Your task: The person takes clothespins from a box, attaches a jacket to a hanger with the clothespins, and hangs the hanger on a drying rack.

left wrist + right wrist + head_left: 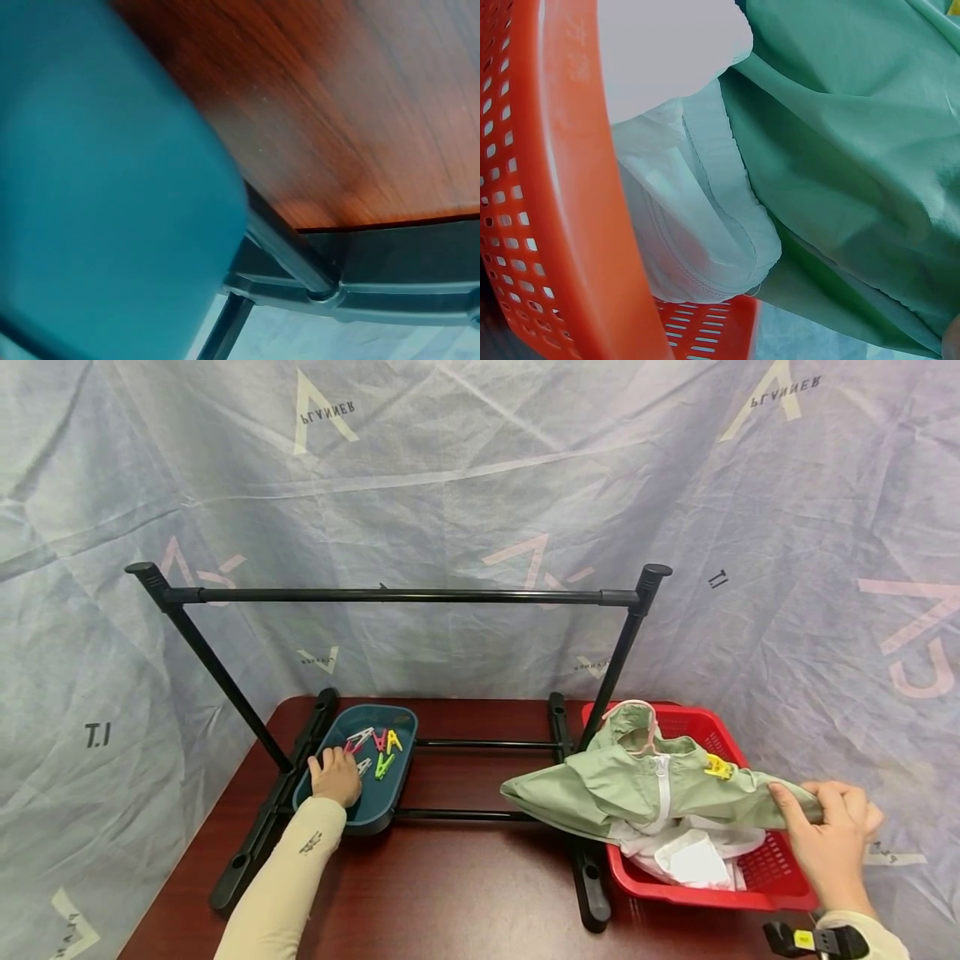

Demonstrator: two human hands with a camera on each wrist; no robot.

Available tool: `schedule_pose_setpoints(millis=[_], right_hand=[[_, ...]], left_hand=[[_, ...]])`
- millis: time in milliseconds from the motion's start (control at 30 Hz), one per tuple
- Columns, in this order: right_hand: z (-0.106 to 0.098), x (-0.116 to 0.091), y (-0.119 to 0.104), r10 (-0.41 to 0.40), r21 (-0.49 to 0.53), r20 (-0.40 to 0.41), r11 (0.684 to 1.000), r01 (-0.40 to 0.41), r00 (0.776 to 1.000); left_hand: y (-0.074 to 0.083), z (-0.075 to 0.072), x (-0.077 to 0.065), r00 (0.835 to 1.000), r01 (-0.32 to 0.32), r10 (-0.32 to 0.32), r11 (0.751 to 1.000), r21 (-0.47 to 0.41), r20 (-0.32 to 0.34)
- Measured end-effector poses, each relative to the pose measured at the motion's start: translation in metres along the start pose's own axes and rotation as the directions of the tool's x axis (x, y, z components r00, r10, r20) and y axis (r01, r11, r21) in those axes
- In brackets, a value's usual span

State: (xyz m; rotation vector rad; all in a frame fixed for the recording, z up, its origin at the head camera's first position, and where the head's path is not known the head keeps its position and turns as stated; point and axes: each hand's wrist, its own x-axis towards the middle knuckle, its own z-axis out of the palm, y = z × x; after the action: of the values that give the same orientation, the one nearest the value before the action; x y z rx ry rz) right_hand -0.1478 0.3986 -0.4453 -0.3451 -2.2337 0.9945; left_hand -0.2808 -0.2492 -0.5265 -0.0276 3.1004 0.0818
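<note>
My left hand (336, 777) reaches into a blue tray (381, 806) with several plastic clothespins (384, 765) in pink, yellow, green and grey. Its fingers are by a pink clothespin; whether they grip one is hidden. On the right, my right hand (834, 839) pinches the sleeve end of a light green jacket (618, 785), thumb on top. A pink hanger (651, 739) shows at the jacket's collar, and a yellow clothespin (718, 767) sits on its shoulder. The jacket drapes over a red basket (776, 897). In the right wrist view, green cloth (840, 150) hangs beside the basket rim (577, 180).
White clothing (697, 860) lies in the basket under the jacket. A black clothes rack (405, 596) stands on the dark red table (465, 885), its right post just behind the jacket. The tray rests between the rack's feet, close to the left foot (262, 835).
</note>
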Motion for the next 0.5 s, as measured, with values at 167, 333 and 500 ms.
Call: schedule_pose_setpoints(millis=[167, 333, 500], right_hand=[[-0.0006, 0.0002, 0.0003, -0.008, 0.007, 0.002, 1.000, 0.008, 1.000], [-0.0005, 0.0003, 0.0009, -0.005, 0.005, 0.010, 1.000, 0.005, 1.000], [-0.0002, 0.0005, 0.0014, -0.006, 0.005, 0.008, 1.000, 0.006, 1.000]], left_hand=[[0.0007, -0.0011, -0.0009, 1.000, -0.003, 0.003, 1.000, 0.014, 0.029], [0.0015, -0.0017, -0.0020, 0.999, 0.000, -0.001, 1.000, 0.019, 0.037], [0.0020, -0.0024, -0.0039, 1.000, -0.009, 0.008, 1.000, 0.024, 0.019]])
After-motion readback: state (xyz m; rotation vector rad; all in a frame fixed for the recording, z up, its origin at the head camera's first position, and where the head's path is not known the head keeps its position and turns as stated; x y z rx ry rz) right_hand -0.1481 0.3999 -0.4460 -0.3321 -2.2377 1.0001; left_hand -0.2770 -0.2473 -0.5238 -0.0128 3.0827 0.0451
